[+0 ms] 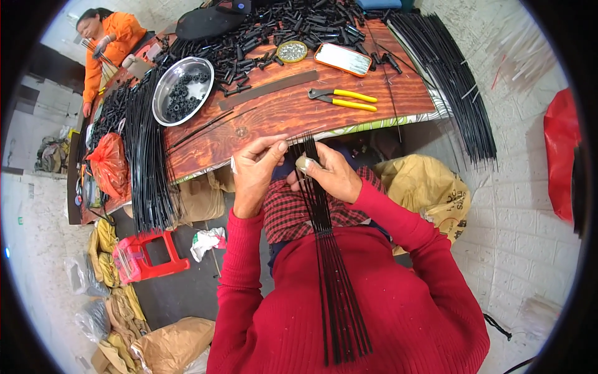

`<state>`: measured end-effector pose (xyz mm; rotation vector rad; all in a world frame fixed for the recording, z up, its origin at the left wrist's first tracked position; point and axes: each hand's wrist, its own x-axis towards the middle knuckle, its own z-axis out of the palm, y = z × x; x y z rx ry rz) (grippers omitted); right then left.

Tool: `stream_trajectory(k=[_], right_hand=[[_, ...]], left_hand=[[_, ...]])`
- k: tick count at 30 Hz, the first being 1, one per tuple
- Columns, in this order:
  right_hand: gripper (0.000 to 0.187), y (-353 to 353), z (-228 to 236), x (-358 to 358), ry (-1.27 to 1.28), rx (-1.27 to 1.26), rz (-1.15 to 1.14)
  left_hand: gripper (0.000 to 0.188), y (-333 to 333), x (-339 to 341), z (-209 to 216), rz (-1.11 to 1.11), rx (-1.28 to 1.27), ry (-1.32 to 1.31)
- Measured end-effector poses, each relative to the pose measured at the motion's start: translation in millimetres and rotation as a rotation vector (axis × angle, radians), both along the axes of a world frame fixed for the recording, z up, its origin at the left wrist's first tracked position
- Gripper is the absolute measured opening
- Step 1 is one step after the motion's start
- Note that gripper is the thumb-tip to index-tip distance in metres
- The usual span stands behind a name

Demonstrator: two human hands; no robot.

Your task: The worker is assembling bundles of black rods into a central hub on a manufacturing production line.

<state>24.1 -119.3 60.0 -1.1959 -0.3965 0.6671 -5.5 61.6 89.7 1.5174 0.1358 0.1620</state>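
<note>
In front of my chest hangs a bundle of thin black rods [321,215] that look like umbrella ribs, joined partway down and fanning out over my red sweater. My right hand [335,171] is closed round the upper part of the bundle, its thumb, with a pale covering on it, pressed against the rods. Just left of the rod tips is my left hand [256,165], thumb and forefinger pinched together. Whatever lies in that pinch is too small to make out. A white wrap shows at the side of the left hand.
On the wooden table [274,100] lie yellow-handled pliers [349,100], a metal bowl [208,93] of black parts, a yellow tin [291,51] of silver bits and an orange-rimmed tray [343,59]. Rod bundles [146,156] flank it. A red stool [152,258] stands left; a person [115,37] in orange works far left.
</note>
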Motion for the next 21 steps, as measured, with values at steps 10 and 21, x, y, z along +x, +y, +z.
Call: stream_trajectory(k=[10,21], right_hand=[[0.039,1.3,-2.3,-0.3,0.003,-0.012,0.055],[0.034,11.8,-10.8,4.7,-0.028,-0.063,-0.057]], left_hand=[[0.018,-2.2,-2.4,-3.6,-0.006,-0.027,0.01],[0.018,11.9,15.7,-8.1,-0.067,-0.017,0.101]])
